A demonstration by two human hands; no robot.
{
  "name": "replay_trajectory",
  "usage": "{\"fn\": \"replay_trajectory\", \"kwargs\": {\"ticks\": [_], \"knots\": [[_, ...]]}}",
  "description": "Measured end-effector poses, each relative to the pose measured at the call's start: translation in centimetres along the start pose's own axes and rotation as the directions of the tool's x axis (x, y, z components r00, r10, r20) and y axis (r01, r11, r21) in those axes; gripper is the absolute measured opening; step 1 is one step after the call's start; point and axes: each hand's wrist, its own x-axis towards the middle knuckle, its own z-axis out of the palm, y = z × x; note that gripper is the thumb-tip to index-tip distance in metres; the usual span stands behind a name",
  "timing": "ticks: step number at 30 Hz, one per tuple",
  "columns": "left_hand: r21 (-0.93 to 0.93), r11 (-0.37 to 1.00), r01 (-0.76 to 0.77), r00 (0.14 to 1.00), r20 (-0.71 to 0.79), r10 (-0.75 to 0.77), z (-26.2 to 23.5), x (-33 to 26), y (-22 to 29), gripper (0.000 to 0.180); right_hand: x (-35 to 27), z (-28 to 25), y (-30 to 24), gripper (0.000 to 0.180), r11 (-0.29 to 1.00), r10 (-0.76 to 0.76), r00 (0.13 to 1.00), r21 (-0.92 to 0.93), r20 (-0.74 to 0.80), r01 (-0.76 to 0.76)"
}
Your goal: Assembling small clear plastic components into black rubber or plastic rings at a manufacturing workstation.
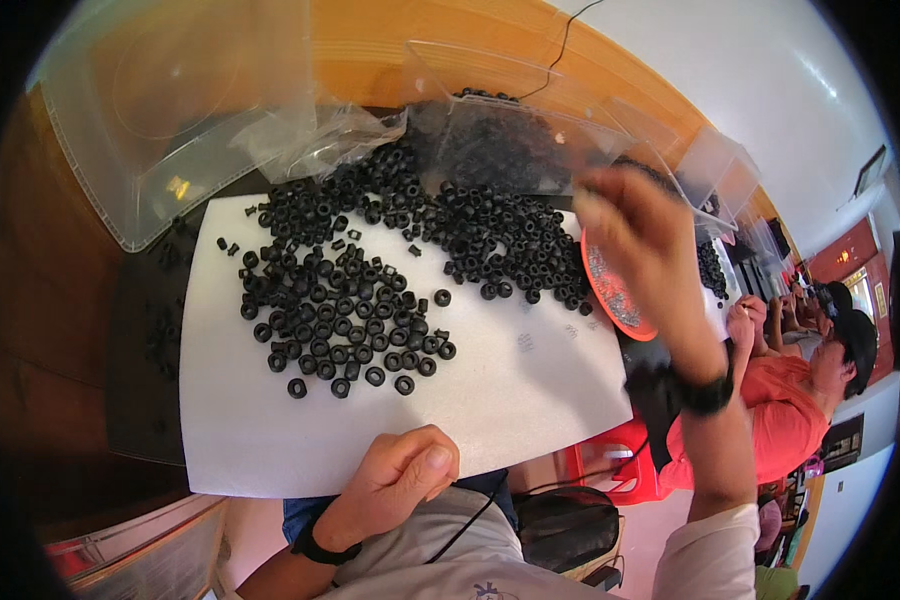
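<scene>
My left hand (402, 474) is closed at the near edge of a white foam board (490, 410), thumb over curled fingers; whatever it may hold is hidden. Raised over the right side, my right hand (642, 245) is smeared by motion, so its fingers cannot be read. Partly behind it lies an orange dish (610, 290) of small silvery metal pieces. Many round black parts with a hole through them (345, 325) are spread on the board's left half. A denser heap of similar black parts (500, 235) runs along the far edge, with a few small spool-shaped pieces (354, 235) in between.
Behind the heap stands a transparent plastic bin (500, 125) with more black parts. A crumpled plastic bag (320, 140) and a large transparent container (140, 215) are at the far left. On the right, a co-worker in an orange shirt (785, 410) sits near a red stool (625, 470).
</scene>
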Motion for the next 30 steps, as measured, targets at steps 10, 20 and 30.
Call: {"fn": "replay_trajectory", "kwargs": {"ticks": [10, 20, 30], "knots": [[0.076, 0.995, 0.063, 0.998, -0.021, -0.062, 0.6, 0.2, 0.6, 0.032, 7.1, -3.0, 5.1, 0.048, 0.994, -0.073, 0.997, 0.086, 0.004, 0.073], [0.127, 0.991, -0.033, 0.998, -0.042, 0.039, 0.7, 0.3, 0.4, 0.035, -1.4, 5.5, 4.3, 0.027, 0.901, -0.283, 0.841, -0.174, 0.461, 0.398], [0.068, 0.997, 0.033, 0.998, -0.047, -0.03, 0.7, 0.1, 0.4, 0.037, -2.6, 7.8, 5.2, 0.017, 0.824, -0.259, 0.83, -0.336, 0.493, 0.457]]}}
